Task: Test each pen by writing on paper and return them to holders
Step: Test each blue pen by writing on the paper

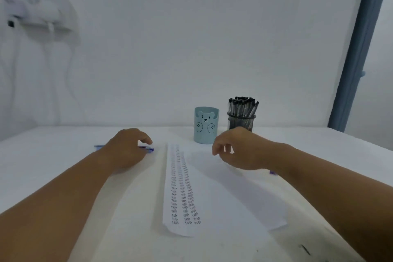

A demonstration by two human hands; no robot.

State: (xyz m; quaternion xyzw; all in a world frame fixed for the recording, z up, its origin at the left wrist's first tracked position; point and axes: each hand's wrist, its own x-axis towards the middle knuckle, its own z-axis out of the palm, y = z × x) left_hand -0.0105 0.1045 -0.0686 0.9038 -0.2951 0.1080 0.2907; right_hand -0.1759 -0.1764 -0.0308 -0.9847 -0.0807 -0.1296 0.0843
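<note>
A blue pen (148, 149) lies on the white table left of the paper, its ends showing on both sides of my left hand (125, 149). That hand covers the pen's middle with its fingers curled down around it. The white paper (223, 193) has three columns of small written test marks along its left side. My right hand (238, 149) hovers over the paper's far right corner, fingers loosely curled and holding nothing. Behind the paper stand a light blue bear holder (205, 125) and a black mesh holder (242, 121) packed with several black-capped pens.
A small blue-purple piece (273, 172) peeks out on the table beside my right wrist. A white wall closes off the table's far edge. A blue-grey post (357, 49) rises at the right. A dark mark (305, 249) lies near the front right.
</note>
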